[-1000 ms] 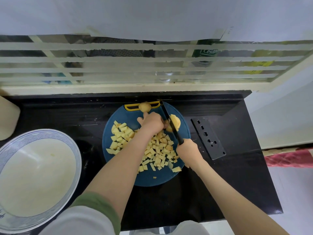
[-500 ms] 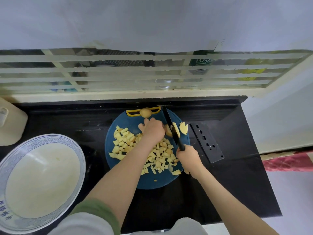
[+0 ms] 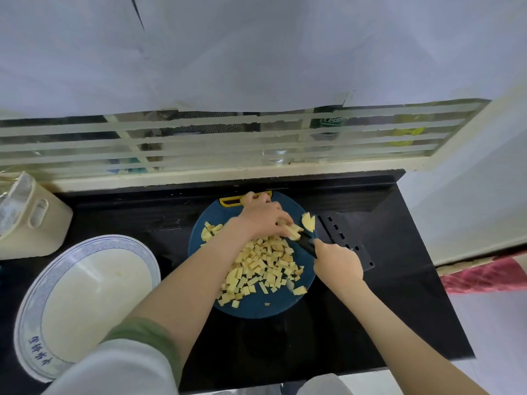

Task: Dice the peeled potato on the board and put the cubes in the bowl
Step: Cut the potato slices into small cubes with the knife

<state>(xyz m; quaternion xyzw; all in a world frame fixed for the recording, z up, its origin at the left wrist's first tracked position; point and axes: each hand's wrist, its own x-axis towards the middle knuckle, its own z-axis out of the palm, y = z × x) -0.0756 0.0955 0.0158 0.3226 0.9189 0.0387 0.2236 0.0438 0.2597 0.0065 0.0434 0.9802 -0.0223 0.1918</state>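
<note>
The black counter (image 3: 385,309) carries everything. At the left the bowl (image 3: 94,244) holds no cubes yet. On the board (image 3: 256,310) a heap of cubes (image 3: 262,266) covers the middle and near side. The left hand (image 3: 261,218), bunched on a chunk a second ago, now reaches rightward, its fingers curled over a few strips (image 3: 295,232) and pinning them. The right hand (image 3: 338,263) is wrapped tight round the knife (image 3: 306,246) handle. The blade stood steep a second ago and now lies low, its tip hidden under the left fingers. One slice (image 3: 308,222), cut free in that time, lies at the board's right edge, just beside the strips. By my judgement the last chunk is sliced and ready for crosscutting, so little dicing remains and the whole transfer to the bowl is not yet begun
</note>
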